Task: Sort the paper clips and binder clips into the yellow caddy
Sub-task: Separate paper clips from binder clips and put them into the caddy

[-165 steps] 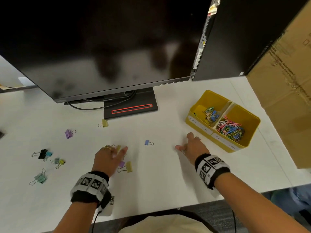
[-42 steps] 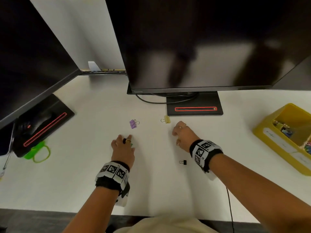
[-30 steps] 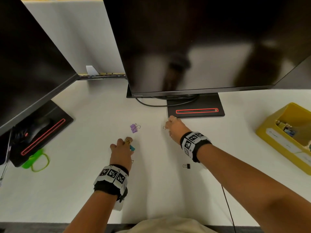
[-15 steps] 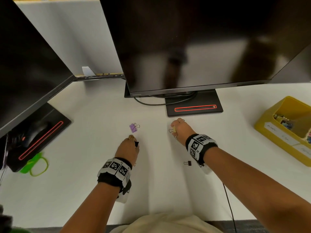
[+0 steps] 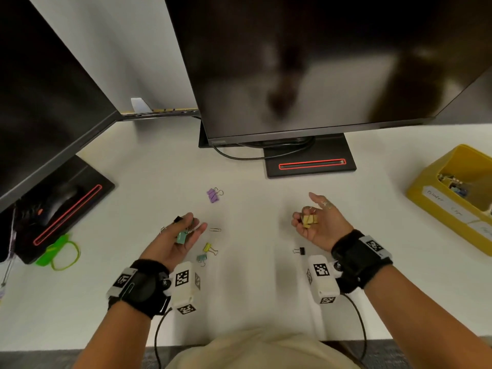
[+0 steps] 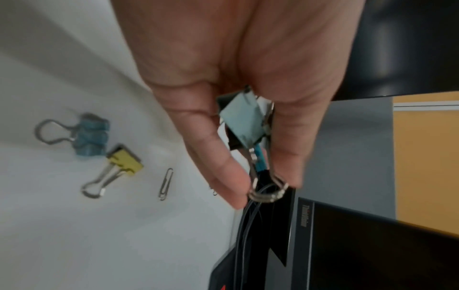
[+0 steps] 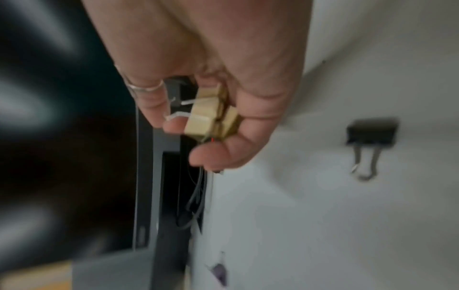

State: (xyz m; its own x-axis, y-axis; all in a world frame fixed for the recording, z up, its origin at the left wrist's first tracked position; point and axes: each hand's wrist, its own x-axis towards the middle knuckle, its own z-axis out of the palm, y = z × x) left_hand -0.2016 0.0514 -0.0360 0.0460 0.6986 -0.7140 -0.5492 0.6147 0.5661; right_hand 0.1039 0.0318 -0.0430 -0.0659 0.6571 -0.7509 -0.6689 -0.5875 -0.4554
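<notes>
A person's two hands hover palm-up over a white desk (image 5: 133,302). The left hand (image 5: 177,239), at about seven o'clock, has its fingers curled round a pale teal binder clip (image 5: 181,237) along with other clips. The right hand (image 5: 319,225), at about four o'clock, cups several yellow binder clips (image 5: 308,220).

More binder clips lie loose on the desk: purple (image 5: 213,195) at eleven o'clock, yellow (image 5: 208,247) and teal (image 5: 201,258) just beside the left hand, black (image 5: 300,250) near the right wrist. A silver paper clip (image 5: 215,229) lies between the hands.

The yellow caddy (image 5: 426,198) sits at three o'clock; its handwritten label reads "Binder Clip".

The clips look light, stiff and springy, probably easiest pinched by the body or wire loops. The paper clip lies flat and may need a fingernail.

The monitor (image 6: 372,245) reads "ThinkVision".
</notes>
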